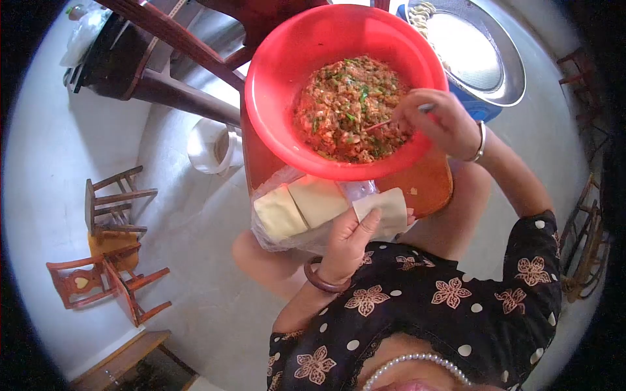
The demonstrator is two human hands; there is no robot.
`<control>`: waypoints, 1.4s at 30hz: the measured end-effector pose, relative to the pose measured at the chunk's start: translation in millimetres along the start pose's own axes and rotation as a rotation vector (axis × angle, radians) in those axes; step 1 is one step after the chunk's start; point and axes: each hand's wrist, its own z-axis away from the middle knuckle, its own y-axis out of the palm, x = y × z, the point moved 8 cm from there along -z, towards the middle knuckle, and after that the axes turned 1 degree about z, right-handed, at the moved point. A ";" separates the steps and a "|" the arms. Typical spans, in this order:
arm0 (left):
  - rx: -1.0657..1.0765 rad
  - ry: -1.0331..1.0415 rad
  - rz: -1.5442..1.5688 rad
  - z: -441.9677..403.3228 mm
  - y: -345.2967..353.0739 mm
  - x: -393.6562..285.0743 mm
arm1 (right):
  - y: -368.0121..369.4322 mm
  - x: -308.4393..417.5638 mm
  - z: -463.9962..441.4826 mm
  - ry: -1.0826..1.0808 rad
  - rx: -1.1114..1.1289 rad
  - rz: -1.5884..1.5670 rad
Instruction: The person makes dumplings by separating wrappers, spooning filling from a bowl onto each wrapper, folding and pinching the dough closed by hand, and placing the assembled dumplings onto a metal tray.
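A big red basin [274,140] rests on a wooden chair seat and holds a minced filling [352,104] flecked with green. My right hand [440,120] is over the basin's right side, closed on a thin utensil [381,125] whose tip is in the filling. Below the basin, my left hand [352,244] pinches a pale square wrapper [385,212] between thumb and fingers. Just left of that hand, two stacks of wrappers [280,212] lie in an open clear plastic bag [261,241].
A round metal sieve tray [515,88] with folded pieces [420,18] at its edge sits on a blue basin [482,111] at upper right. A white bucket [207,146] stands left of the seat. Small wooden chairs [120,202] are at the left, more at the right edge.
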 end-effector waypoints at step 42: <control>-0.119 0.068 0.657 -24.7 -21.2 -31.7 | 23.0 43.4 98.6 -0.374 -0.079 0.289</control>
